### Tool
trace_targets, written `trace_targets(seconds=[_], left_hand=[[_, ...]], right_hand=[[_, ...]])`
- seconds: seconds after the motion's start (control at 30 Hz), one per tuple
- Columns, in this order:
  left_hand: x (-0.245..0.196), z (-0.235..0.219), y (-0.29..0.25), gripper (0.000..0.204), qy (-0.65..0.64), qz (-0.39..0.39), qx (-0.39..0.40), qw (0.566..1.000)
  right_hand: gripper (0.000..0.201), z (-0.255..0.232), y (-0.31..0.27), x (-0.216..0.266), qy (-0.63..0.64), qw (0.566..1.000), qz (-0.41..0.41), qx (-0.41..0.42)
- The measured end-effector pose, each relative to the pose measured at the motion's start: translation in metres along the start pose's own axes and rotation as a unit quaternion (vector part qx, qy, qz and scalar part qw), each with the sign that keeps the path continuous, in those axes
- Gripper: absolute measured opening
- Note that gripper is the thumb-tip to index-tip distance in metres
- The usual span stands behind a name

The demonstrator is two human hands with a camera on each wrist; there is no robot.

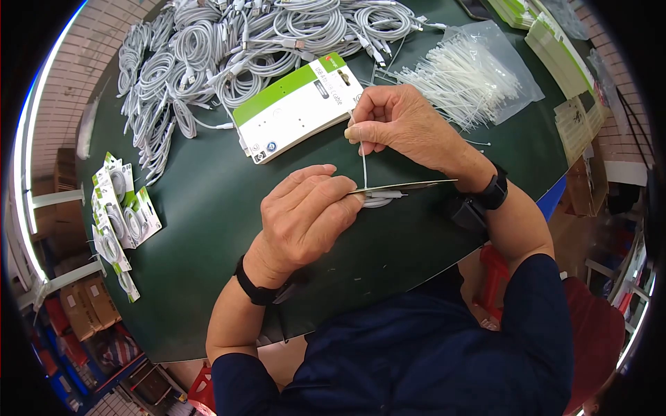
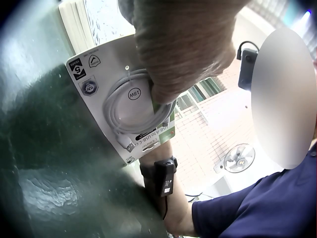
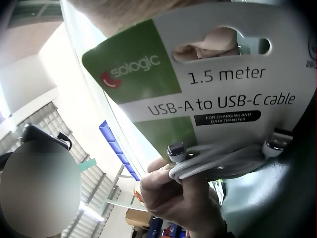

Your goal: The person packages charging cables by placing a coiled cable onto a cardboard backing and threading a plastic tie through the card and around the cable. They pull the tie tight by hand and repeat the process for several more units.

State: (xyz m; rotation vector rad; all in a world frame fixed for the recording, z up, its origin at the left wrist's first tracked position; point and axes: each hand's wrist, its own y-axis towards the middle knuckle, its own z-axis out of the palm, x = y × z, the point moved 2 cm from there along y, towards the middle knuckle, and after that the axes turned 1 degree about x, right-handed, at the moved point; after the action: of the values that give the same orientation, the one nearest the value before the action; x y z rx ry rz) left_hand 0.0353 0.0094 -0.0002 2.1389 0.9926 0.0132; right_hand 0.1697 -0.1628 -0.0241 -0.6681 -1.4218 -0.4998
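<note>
My left hand [image 1: 305,215] grips a cable packaging card [image 1: 423,185], held nearly edge-on above the table in the head view. Against the card's printed face lies a coiled white USB cable [image 2: 111,109], pinned there by the left fingers and thumb. The right wrist view shows the card's green and white front [image 3: 223,89] with a hanging slot and the cable's plugs below the print. My right hand [image 1: 409,132] pinches the upper end of a thin white cable tie [image 1: 365,170], which runs down to the card beside the left fingertips.
Behind the hands lies a stack of similar cards [image 1: 298,114]. A large heap of coiled cables [image 1: 201,52] covers the back left. At the back right, white cable ties [image 1: 465,76] spill from a clear bag [image 1: 524,73]. Several carded cables [image 1: 118,208] lie at the left edge.
</note>
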Motion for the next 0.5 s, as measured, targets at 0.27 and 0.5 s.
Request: trace_targets(seconds=[0.27,0.5], left_hand=[[0.0002,-0.0001,-0.0005,0.028,-0.002,-0.001,0.002,1.000],[0.0003,-0.0004,-0.0001,0.026,-0.005,0.000,0.000,1.000]], right_hand=[[0.008,-0.0031,0.0021,-0.0026,-0.009,1.000,-0.002,0.004],[0.008,-0.0058,0.0043,-0.0062,-0.013,1.000,-0.009,0.012]])
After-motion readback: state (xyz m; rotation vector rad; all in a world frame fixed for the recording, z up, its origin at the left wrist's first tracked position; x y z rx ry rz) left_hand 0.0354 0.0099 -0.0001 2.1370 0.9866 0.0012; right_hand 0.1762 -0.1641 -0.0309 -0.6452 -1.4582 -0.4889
